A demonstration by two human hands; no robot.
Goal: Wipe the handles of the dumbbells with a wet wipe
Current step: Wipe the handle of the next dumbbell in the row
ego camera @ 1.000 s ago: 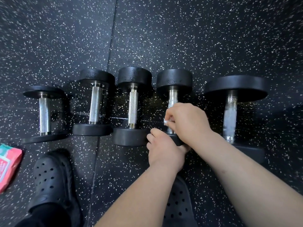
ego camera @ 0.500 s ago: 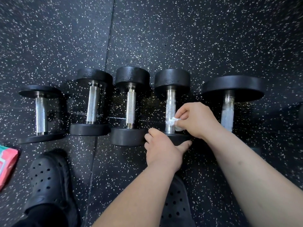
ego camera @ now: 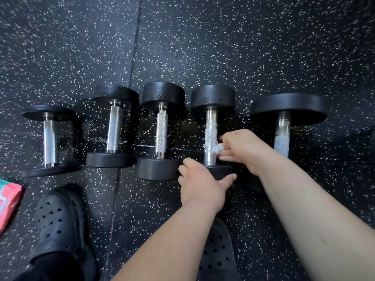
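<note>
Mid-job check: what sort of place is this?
Probably a gym: speckled black rubber floor, five dumbbells in a row, the left hand gripping one dumbbell while the right hand presses a wet wipe to its handle.

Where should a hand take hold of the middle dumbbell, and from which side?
Grip the knurled handle from above. The middle dumbbell lies on the floor, its black heads holding the handle raised, so fingers can probably curl under it. Its left neighbour and right neighbour lie close, so coming sideways looks cramped.
</note>
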